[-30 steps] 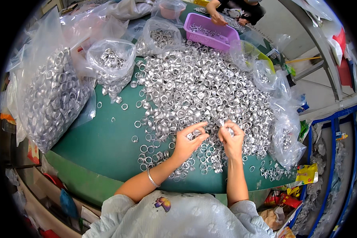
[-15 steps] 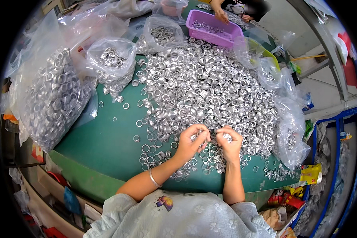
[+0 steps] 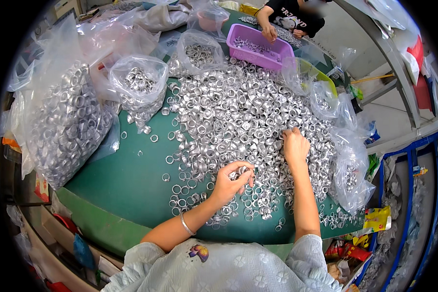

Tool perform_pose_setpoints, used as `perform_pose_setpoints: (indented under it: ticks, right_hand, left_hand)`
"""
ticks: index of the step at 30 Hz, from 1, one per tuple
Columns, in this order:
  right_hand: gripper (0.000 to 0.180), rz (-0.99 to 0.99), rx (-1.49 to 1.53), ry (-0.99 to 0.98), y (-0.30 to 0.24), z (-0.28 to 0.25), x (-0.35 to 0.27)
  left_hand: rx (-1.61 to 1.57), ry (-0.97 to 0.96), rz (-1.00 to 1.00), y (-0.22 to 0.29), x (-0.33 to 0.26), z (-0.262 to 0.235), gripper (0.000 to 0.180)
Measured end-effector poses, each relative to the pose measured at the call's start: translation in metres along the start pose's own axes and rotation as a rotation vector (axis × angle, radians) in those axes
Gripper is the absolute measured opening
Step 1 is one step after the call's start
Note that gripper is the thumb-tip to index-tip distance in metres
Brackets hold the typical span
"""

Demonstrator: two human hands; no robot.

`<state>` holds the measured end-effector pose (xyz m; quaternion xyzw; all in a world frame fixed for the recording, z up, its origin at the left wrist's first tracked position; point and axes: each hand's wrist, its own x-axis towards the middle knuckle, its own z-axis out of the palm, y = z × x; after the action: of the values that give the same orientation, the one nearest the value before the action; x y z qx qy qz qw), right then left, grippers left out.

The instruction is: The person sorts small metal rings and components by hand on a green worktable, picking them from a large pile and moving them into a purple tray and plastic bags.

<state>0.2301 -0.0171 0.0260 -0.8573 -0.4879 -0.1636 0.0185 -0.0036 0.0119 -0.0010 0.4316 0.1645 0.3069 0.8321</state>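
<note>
Green bench: carries a broad heap of small silver metal rings, spread from the centre toward the far edge, with loose strays scattered along its left and near margins.

Left hand: at the near edge of the heap, fingers curled in and pinched on a few of the rings; a thin bangle sits on the forearm.

Right hand: further out, palm down on the heap, fingers loosely bent and pressed into the rings; whether any ring is actually gripped cannot be told.

Large clear bag: left side of the bench, packed full of rings.

Two smaller clear bags, open-topped: one beside the large bag, one behind it, each partly filled.

Further clear bags: right edge, holding few rings.

Purple tray: far edge, rings inside; another person's hand rests at its rim.
</note>
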Motion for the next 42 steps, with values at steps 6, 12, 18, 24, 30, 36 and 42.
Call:
perform_pose_setpoints:
  ticks: [6,12,18,24,30,36,42]
  right_hand:
    - [0.014,0.033,0.736,0.138,0.009,-0.008,-0.017]
    - [0.011,0.439,1.941,-0.403,-0.038,-0.038,-0.079]
    - [0.016,0.390,2.131,-0.472,-0.065,-0.029,-0.107]
    - [0.010,0.305,2.143,-0.399,-0.066,-0.023,-0.109]
    - [0.007,0.113,1.868,-0.173,-0.069,-0.015,-0.112]
    - [0.007,0.064,1.829,-0.131,-0.068,-0.019,-0.111]
    - [0.009,0.070,1.834,-0.083,-0.070,-0.020,-0.113]
  left_hand:
    - [-0.096,0.010,0.004,-0.002,-0.001,-0.001,0.005]
    - [0.022,-0.014,-0.007,-0.001,-0.001,0.000,0.027]
    - [0.058,0.002,-0.008,-0.001,-0.001,0.004,0.024]
    - [0.121,0.050,-0.007,0.000,-0.002,0.004,0.022]
    - [0.174,0.066,0.006,0.000,-0.003,0.003,0.022]
    - [0.199,0.096,-0.016,-0.002,-0.004,0.005,0.019]
    - [0.181,0.098,-0.008,-0.002,-0.005,0.005,0.018]
